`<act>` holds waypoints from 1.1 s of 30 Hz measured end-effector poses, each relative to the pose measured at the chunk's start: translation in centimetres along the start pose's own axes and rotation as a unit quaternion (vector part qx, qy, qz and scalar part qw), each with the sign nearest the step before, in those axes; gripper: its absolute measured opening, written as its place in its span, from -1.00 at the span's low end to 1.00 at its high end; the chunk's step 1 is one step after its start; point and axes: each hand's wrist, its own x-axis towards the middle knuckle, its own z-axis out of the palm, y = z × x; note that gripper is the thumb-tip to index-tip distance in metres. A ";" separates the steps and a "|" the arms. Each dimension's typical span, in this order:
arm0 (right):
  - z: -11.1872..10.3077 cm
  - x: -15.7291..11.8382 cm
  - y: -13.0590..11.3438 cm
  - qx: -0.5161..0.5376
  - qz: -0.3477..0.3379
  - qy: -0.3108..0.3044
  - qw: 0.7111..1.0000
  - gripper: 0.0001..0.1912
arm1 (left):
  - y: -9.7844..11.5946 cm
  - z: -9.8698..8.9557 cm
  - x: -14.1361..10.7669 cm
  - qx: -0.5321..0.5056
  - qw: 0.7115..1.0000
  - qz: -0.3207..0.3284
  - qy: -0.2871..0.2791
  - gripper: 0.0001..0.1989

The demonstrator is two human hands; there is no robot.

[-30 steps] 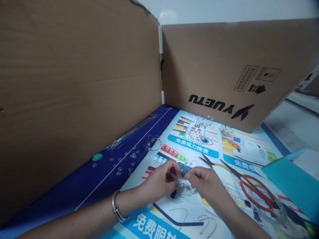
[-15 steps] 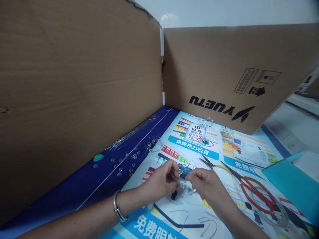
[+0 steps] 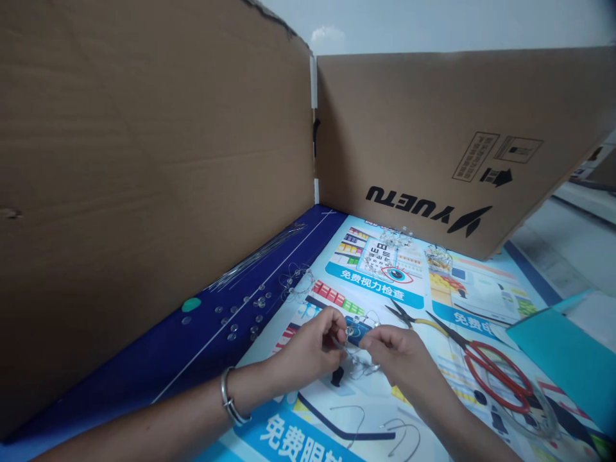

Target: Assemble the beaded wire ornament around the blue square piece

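Wirework (image 3: 363, 367), seemingly only part-beaded, sat between left hand (image 3: 315, 346) — thumb and forefinger pinched on its edge — and right hand (image 3: 400, 351), fingertips together, apparently on its thin wire. Loose beads (image 3: 261, 301) and straight wires (image 3: 253, 258) lay on the blue surface (image 3: 144, 366), not yet worked in.

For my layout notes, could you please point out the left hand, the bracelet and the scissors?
Left hand (image 3: 308, 350): head view, back of hand.
Bracelet (image 3: 224, 389): head view, metal band.
Scissors (image 3: 466, 344): head view, near the pivot.
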 end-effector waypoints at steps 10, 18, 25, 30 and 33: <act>0.1 -0.2 0.0 -0.006 -0.017 -0.007 1.000 -0.75 | -0.1 0.0 0.0 -0.024 1.000 -0.003 0.005 -0.70; 0.0 -0.4 -0.6 -0.024 -0.028 -0.019 0.999 -0.76 | -0.1 -0.1 0.0 -0.021 1.000 -0.001 0.005 -0.72; 0.2 -0.5 -0.6 -0.089 -0.089 -0.005 0.992 -0.78 | -0.3 -0.1 0.1 -0.022 1.000 -0.003 0.005 -0.71; 0.2 -0.5 -0.4 -0.129 -0.109 0.007 0.986 -0.77 | -0.6 0.0 0.2 -0.025 1.000 -0.005 0.004 -0.70; 0.2 -0.5 -0.4 -0.156 -0.121 0.017 0.980 -0.78 | -0.7 0.0 0.2 -0.026 1.000 -0.006 0.003 -0.70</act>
